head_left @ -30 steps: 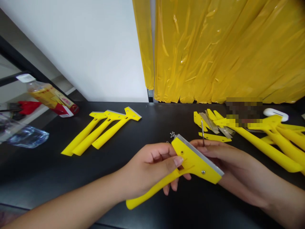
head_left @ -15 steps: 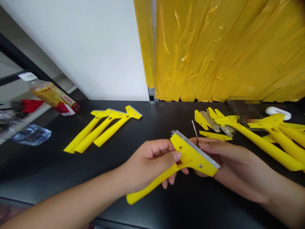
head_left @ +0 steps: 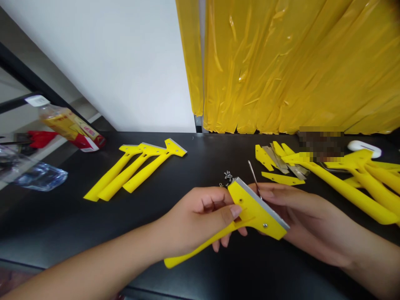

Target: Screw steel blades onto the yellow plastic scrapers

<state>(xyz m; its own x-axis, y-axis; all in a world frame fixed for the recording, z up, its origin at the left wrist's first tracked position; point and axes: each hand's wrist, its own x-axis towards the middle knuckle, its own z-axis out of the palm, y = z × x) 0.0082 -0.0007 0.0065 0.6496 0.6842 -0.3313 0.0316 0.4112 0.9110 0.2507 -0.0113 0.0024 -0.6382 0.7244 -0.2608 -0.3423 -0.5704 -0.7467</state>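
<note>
- The left grip (head_left: 215,223) is closed around a yellow scraper (head_left: 270,218), thumb pressed on its face near the neck and fingers curled behind.
- From the left grip, the scraper's head sticks out to the right, tilted, with its grey metal edge facing up and away; the handle runs back below the palm, its end showing beneath the left grip.
- Just right of the left thumb is a dark hole in the head; further right sits a shiny screw (head_left: 265,225).
- The right grip (head_left: 265,193) is pinched on a thin metal rod (head_left: 253,176) just behind the scraper's head, the rod pointing upward; some right fingers are hidden, so I cannot tell whether they touch the scraper.
- Just beyond the left grip, small loose screws (head_left: 228,175) lie on the black tabletop (head_left: 218,275).
- Beyond the left grip and to its left, three more scrapers (head_left: 148,168) lie side by side.
- Beyond the right grip are yellow plates (head_left: 283,178) and metal strips (head_left: 275,158).
- To the right of those, also beyond the right grip, lie yellow handles (head_left: 346,189).
- Far left of the left grip, a bottle (head_left: 70,125) leans.
</note>
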